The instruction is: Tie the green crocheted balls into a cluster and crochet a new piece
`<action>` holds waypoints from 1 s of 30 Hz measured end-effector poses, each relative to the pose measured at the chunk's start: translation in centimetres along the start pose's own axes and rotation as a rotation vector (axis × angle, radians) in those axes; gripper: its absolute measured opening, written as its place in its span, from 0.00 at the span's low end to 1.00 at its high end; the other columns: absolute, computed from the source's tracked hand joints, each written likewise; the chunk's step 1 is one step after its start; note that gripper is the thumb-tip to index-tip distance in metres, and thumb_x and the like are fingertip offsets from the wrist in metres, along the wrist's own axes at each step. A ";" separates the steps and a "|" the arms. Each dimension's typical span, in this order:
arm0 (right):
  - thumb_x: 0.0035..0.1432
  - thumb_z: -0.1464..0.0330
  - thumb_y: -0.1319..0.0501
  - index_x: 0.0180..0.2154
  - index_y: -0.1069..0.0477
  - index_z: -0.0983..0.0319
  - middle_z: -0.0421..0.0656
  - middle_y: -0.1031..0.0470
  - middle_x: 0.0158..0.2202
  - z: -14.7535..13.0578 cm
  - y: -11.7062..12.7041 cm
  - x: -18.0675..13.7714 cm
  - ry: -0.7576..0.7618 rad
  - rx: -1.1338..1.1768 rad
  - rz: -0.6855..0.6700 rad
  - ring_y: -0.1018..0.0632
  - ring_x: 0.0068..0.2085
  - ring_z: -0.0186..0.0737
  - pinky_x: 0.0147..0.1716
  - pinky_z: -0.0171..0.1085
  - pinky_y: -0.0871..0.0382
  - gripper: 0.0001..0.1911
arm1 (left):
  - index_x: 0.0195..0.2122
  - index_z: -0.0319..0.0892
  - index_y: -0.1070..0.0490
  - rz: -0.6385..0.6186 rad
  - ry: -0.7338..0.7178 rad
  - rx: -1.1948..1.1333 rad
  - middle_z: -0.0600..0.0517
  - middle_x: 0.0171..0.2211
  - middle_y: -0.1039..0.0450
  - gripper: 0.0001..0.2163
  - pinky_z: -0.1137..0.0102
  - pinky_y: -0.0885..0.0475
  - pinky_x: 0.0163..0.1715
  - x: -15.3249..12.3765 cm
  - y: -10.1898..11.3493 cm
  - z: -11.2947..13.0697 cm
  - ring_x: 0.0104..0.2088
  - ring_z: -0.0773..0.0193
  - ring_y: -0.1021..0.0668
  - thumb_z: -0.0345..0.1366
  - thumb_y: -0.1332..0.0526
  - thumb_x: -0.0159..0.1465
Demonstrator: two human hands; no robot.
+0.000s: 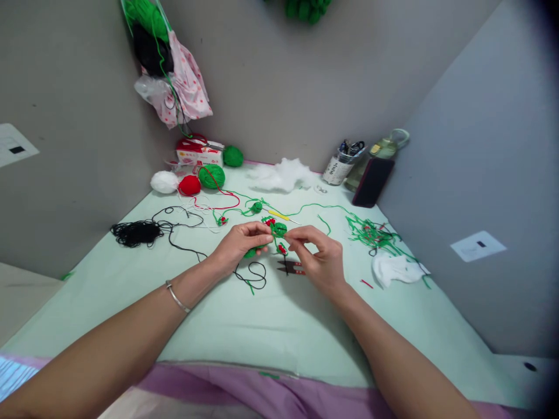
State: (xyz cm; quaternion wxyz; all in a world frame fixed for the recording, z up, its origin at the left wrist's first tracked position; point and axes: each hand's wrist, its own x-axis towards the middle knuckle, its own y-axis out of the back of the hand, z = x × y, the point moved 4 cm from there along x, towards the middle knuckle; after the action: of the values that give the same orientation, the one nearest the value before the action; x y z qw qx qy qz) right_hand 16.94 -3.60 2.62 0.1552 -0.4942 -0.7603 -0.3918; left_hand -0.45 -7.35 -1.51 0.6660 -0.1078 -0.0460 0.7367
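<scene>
My left hand [240,244] is closed, thumb against fingers, on a small green crochet piece [280,229] with red and white parts. Part of this piece hides behind the fingers. Close by on the right, my right hand [321,256] pinches at the piece's edge; what lies between its fingertips is too small to make out. A red, white and green bit [282,249] hangs between the hands. Under the right fingers lie dark thread snips [290,267], their handle end partly covered. Just beyond the hands is a yellow-handled crochet hook [278,215].
Black yarn [137,233] lies left, with white [165,182], red [189,185] and green [212,176] balls behind. White stuffing [282,176] sits at the back. At right are a pen cup [338,167], a phone [373,181] and green yarn scraps [371,231].
</scene>
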 end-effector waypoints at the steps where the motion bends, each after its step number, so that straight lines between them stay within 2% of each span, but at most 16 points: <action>1: 0.63 0.72 0.39 0.34 0.25 0.58 0.42 0.21 0.33 0.1 -0.1 0.0 -0.025 0.020 -0.003 0.23 0.28 0.36 0.31 0.39 0.26 0.06 | 0.30 0.40 0.25 0.002 -0.005 0.006 0.56 0.26 0.29 0.14 0.73 0.35 0.26 0.0 0.0 0.0 0.25 0.69 0.28 0.42 0.26 0.50; 10: 0.57 0.68 0.33 0.30 0.23 0.60 0.40 0.23 0.30 1.7 -0.9 0.0 -0.311 0.287 0.018 0.24 0.28 0.35 0.30 0.36 0.27 0.04 | 0.32 0.41 0.25 0.013 0.011 -0.062 0.56 0.27 0.28 0.14 0.72 0.34 0.27 -0.2 -0.2 -0.3 0.25 0.70 0.27 0.41 0.25 0.50; 14: 0.55 0.68 0.32 0.28 0.23 0.59 0.40 0.25 0.30 1.9 -1.0 0.2 -0.324 0.292 0.024 0.25 0.31 0.36 0.30 0.36 0.29 0.04 | 0.31 0.41 0.25 0.019 -0.015 -0.094 0.56 0.28 0.28 0.13 0.72 0.35 0.28 -0.2 -0.5 -0.3 0.25 0.71 0.29 0.41 0.25 0.50; 18: 0.55 0.68 0.32 0.27 0.24 0.59 0.40 0.28 0.29 1.8 -1.5 0.0 -0.328 0.265 0.027 0.27 0.30 0.35 0.29 0.36 0.32 0.05 | 0.31 0.40 0.25 0.016 -0.004 -0.107 0.55 0.28 0.29 0.13 0.72 0.35 0.28 -0.3 -0.9 -1.0 0.25 0.72 0.31 0.41 0.26 0.51; 22: 0.60 0.66 0.34 0.31 0.24 0.59 0.41 0.27 0.31 1.4 -1.3 0.3 -0.255 0.155 -0.047 0.28 0.29 0.35 0.29 0.37 0.32 0.05 | 0.32 0.40 0.23 0.002 0.010 -0.140 0.54 0.32 0.28 0.12 0.74 0.37 0.28 -0.3 -0.9 -1.2 0.27 0.72 0.32 0.41 0.26 0.53; 25: 0.65 0.65 0.39 0.38 0.23 0.58 0.45 0.24 0.38 0.9 -0.2 1.0 -0.133 0.061 -0.059 0.24 0.38 0.40 0.36 0.39 0.30 0.07 | 0.35 0.41 0.20 -0.032 0.062 -0.067 0.53 0.32 0.27 0.13 0.73 0.39 0.27 -0.4 -0.8 -1.0 0.28 0.71 0.32 0.42 0.27 0.53; 27: 0.68 0.65 0.43 0.44 0.23 0.57 0.47 0.22 0.45 0.5 0.4 1.3 -0.052 0.020 -0.059 0.23 0.47 0.43 0.46 0.43 0.29 0.10 | 0.34 0.40 0.20 -0.095 0.093 0.042 0.52 0.31 0.27 0.13 0.72 0.40 0.27 -0.5 -0.8 -0.9 0.28 0.69 0.32 0.43 0.28 0.53; 30: 0.70 0.66 0.46 0.52 0.26 0.55 0.47 0.25 0.54 0.1 0.2 1.3 0.015 0.037 -0.186 0.27 0.57 0.44 0.58 0.47 0.34 0.14 | 0.30 0.40 0.21 -0.223 0.071 0.177 0.52 0.28 0.28 0.13 0.71 0.40 0.28 -0.6 -1.1 -0.8 0.28 0.67 0.32 0.46 0.29 0.55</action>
State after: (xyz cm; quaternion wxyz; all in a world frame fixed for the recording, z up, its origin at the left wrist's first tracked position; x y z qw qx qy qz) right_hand 16.56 -2.66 3.41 0.1329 -0.4158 -0.8088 -0.3940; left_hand 0.85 -7.90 -1.95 0.7518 -0.0687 0.0309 0.6550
